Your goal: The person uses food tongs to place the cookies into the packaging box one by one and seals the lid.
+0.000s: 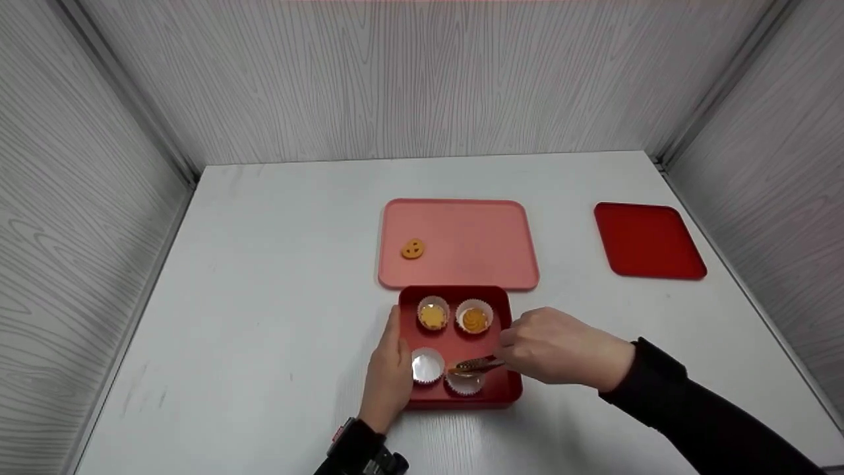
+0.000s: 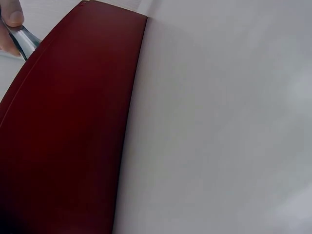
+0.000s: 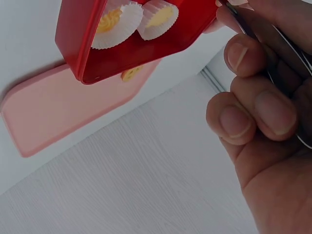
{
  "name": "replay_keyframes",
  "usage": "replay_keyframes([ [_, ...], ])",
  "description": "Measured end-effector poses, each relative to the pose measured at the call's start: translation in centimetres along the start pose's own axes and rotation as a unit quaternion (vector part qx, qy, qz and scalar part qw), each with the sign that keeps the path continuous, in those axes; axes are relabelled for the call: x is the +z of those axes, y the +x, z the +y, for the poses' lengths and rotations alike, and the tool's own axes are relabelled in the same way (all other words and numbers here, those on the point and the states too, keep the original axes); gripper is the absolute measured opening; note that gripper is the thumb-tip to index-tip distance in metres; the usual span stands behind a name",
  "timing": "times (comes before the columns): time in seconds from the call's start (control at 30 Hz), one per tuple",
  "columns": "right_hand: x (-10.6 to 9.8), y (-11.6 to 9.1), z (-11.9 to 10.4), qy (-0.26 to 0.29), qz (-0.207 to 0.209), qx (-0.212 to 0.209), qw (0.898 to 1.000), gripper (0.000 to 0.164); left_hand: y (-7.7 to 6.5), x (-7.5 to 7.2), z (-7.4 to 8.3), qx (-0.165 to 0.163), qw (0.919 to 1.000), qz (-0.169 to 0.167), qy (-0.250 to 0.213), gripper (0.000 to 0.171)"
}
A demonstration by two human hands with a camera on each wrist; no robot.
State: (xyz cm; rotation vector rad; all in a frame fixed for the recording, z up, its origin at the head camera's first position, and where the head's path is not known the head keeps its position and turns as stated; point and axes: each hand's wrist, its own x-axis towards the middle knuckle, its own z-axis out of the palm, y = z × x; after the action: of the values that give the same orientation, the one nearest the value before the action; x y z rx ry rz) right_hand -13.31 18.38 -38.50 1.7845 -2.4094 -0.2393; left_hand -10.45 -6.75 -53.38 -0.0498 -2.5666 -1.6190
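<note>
Both your hands are working: the left hand [image 1: 389, 376] resting against the red box's left edge [image 1: 461, 404], the right hand [image 1: 554, 347] pinching probably light, springy tongs [image 1: 478, 364], best held mid-arm.

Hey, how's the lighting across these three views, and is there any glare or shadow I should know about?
Head view: fairly even light, with soft shadows on the table around the red box; left wrist view: the box's side darkens toward the lower left; right wrist view: the right hand is dim, while bright highlights edge the tongs.
</note>
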Motion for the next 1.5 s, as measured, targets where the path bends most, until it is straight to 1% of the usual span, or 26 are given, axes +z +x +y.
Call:
replay_keyframes([
  [0.27, 0.2, 0.0, -0.2, -0.090, -0.027, 0.001, 0.996, 0.014, -0.1, 0.0, -0.1, 0.001, 1.0000, 0.005, 0.004, 0.056],
  [0.4, 0.2, -0.1, -0.3, -0.117, -0.031, 0.000, 0.993, 0.012, 0.0, 0.0, -0.1, 0.003, 1.0000, 0.002, 0.005, 0.056],
  [0.6, 0.0, -0.1, -0.5, -0.159, -0.017, -0.009, 0.987, 0.012, -0.1, -0.1, 0.0, 0.000, 1.0000, 0.001, 0.002, 0.056],
  [0.7, 0.0, 0.1, -0.5, -0.170, -0.026, -0.007, 0.985, 0.009, -0.1, -0.1, 0.2, -0.003, 1.0000, -0.002, 0.000, 0.056],
  [0.83, 0.5, 0.1, -0.4, -0.167, -0.040, 0.001, 0.985, 0.010, -0.1, -0.1, 0.2, -0.006, 1.0000, -0.004, -0.001, 0.057],
  [1.03, 0.9, -0.4, 0.0, -0.146, -0.018, 0.011, 0.989, 0.011, -0.1, -0.1, 0.1, 0.004, 1.0000, 0.000, -0.002, 0.057],
  [1.13, 0.5, -0.7, 0.4, -0.112, -0.004, 0.025, 0.993, 0.009, -0.1, 0.0, 0.0, 0.007, 1.0000, 0.001, -0.001, 0.057],
  [1.27, -0.4, -1.0, 1.0, -0.061, 0.009, 0.047, 0.997, 0.021, -0.1, 0.0, 0.1, -0.002, 1.0000, -0.002, -0.003, 0.057],
  [1.4, -1.1, -1.3, 1.7, -0.043, 0.025, 0.062, 0.997, 0.024, -0.1, -0.1, 0.1, -0.013, 0.9999, -0.006, -0.007, 0.057],
  [1.5, -1.3, -1.5, 2.4, -0.036, 0.041, 0.073, 0.996, 0.027, -0.1, -0.1, 0.1, -0.014, 0.9998, -0.008, -0.007, 0.057],
])
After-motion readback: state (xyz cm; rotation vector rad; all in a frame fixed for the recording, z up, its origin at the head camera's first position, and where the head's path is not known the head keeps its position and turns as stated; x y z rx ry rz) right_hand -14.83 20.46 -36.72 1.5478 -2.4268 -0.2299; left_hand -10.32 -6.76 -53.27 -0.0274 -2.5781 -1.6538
